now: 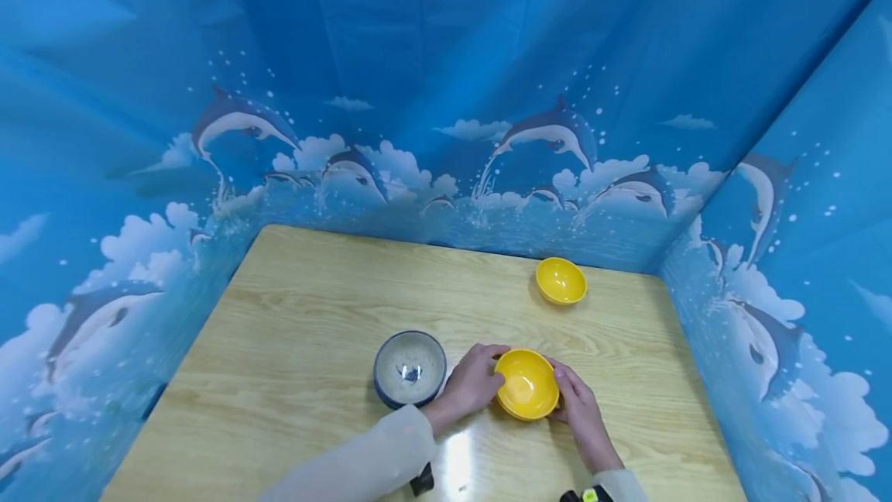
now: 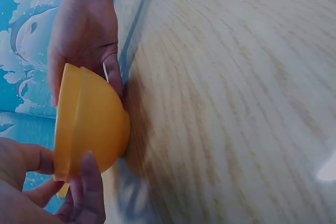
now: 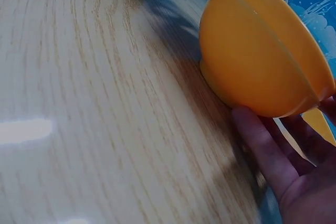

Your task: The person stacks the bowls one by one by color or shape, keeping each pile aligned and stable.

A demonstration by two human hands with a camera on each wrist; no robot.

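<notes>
Two nested yellow bowls (image 1: 527, 384) are between my hands in the head view, one set inside the other with a seam below the upper rim. My left hand (image 1: 476, 379) grips their left side, thumb at the rim and fingers around the outer wall. From the opposite side my right hand (image 1: 577, 407) holds them, with its fingers (image 3: 265, 145) under the curved wall in the right wrist view. The foot of the lower bowl is right at the tabletop in the left wrist view.
A speckled grey bowl (image 1: 409, 369) with a dark blue outside stands left of my left hand. Another yellow bowl (image 1: 561, 281) sits near the back edge of the wooden table (image 1: 320, 293). Blue dolphin-print curtains (image 1: 418, 99) enclose the back and sides.
</notes>
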